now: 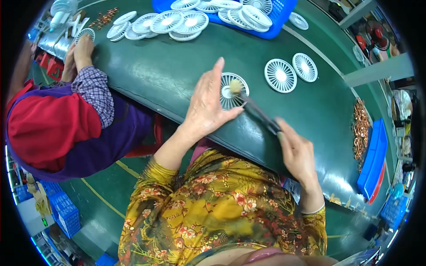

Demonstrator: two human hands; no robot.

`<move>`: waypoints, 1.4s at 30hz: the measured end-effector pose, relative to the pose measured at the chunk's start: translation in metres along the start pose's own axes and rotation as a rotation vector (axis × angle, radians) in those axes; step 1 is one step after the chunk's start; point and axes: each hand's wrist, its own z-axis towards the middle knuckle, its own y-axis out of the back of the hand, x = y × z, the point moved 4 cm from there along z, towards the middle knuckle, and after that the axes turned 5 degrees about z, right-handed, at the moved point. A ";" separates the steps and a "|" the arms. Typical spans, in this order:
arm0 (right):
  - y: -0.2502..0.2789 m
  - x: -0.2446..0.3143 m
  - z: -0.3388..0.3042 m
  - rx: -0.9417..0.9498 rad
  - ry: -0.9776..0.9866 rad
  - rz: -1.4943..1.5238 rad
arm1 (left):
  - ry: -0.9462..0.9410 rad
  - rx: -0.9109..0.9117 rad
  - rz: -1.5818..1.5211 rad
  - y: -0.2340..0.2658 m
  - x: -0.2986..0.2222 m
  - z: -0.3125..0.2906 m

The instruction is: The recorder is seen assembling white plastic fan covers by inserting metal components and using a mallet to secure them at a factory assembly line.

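A white round spoked grille (227, 103) lies on the green table in front of me. My left hand (207, 103) rests at its left edge, fingers stretched and thumb spread around the near rim. My right hand (296, 150) is closed around the dark handle of a small hammer (259, 113), to the lower right of the grille. The hammer's yellowish head is blurred and lies over the grille's middle; I cannot tell whether it touches. Two more white grilles (280, 76) lie flat farther right.
A blue crate (277, 17) full of white grilles stands at the far edge, with loose grilles (167, 21) to its left. Copper-coloured rings (360, 128) lie beside a blue tray (373, 157) at right. A co-worker in a red cap (53, 124) sits close at left, hands on another grille.
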 end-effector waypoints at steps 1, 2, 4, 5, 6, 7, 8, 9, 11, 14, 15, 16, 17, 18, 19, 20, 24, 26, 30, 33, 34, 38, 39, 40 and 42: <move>0.004 -0.010 -0.004 -0.114 0.055 0.034 | -0.029 -0.008 -0.027 0.001 -0.002 0.000; 0.015 -0.014 -0.008 -0.111 -0.119 0.103 | -0.028 -0.008 -0.039 -0.001 -0.003 0.000; 0.033 -0.029 -0.021 -0.155 -0.327 0.259 | -0.040 -0.019 -0.071 0.000 -0.005 0.002; 0.037 -0.037 -0.026 -0.185 -0.284 0.292 | -0.040 -0.029 -0.062 0.001 -0.006 0.004; 0.040 -0.044 -0.032 -0.214 -0.240 0.326 | -0.047 -0.064 -0.074 0.002 -0.008 0.006; 0.042 -0.046 -0.035 -0.218 -0.204 0.302 | -0.062 -0.097 -0.085 0.005 -0.010 0.012; 0.041 -0.050 -0.037 -0.209 -0.190 0.305 | -0.054 -0.098 -0.089 0.005 -0.013 0.017; 0.039 -0.053 -0.039 -0.200 -0.177 0.306 | -0.113 -0.106 -0.119 0.004 -0.015 0.024; 0.034 -0.056 -0.040 -0.200 -0.172 0.330 | -0.208 -0.046 -0.238 -0.008 -0.018 0.039; 0.033 -0.053 -0.037 -0.250 -0.205 0.337 | -0.275 0.022 -0.015 -0.004 -0.008 0.066; 0.035 -0.050 -0.038 -0.218 -0.260 0.345 | -0.326 -0.105 0.125 0.010 0.002 0.080; 0.034 -0.047 -0.040 -0.184 -0.317 0.352 | -0.241 -0.176 0.197 0.014 0.030 0.092; 0.032 -0.044 -0.043 -0.160 -0.309 0.345 | -0.136 -0.171 0.364 0.022 0.046 0.105; 0.029 -0.037 -0.042 -0.119 -0.273 0.319 | -0.091 -0.161 0.518 0.031 0.062 0.111; 0.024 -0.028 -0.040 -0.071 -0.230 0.293 | -0.072 -0.166 0.624 0.038 0.078 0.113; 0.018 -0.024 -0.038 -0.033 -0.219 0.266 | -0.069 -0.137 0.710 0.043 0.092 0.116; 0.006 -0.017 -0.034 0.039 -0.192 0.266 | -0.284 -0.213 0.571 0.045 0.082 0.095; 0.006 -0.027 -0.040 0.050 -0.278 0.198 | -0.351 -0.183 0.390 0.034 0.046 0.065; 0.021 -0.040 -0.039 -0.034 -0.462 0.068 | -0.340 0.194 0.042 0.006 0.005 0.014; 0.036 -0.027 -0.019 -0.176 -0.367 0.137 | -0.245 0.320 -0.145 -0.001 0.009 0.017; 0.037 -0.025 -0.017 -0.207 -0.337 0.237 | -0.219 0.310 -0.160 -0.002 0.012 0.020; 0.034 0.016 -0.002 -0.301 -0.270 0.482 | -0.082 0.294 -0.246 0.000 0.024 0.033; 0.016 0.015 0.007 -0.221 -0.160 0.242 | -0.022 0.276 -0.258 0.003 0.028 0.036; -0.005 0.015 0.028 -0.094 0.042 0.036 | -0.036 0.283 -0.212 0.005 0.034 0.040; -0.017 0.016 0.031 0.090 -0.179 0.094 | -0.061 0.287 -0.248 0.009 0.044 0.039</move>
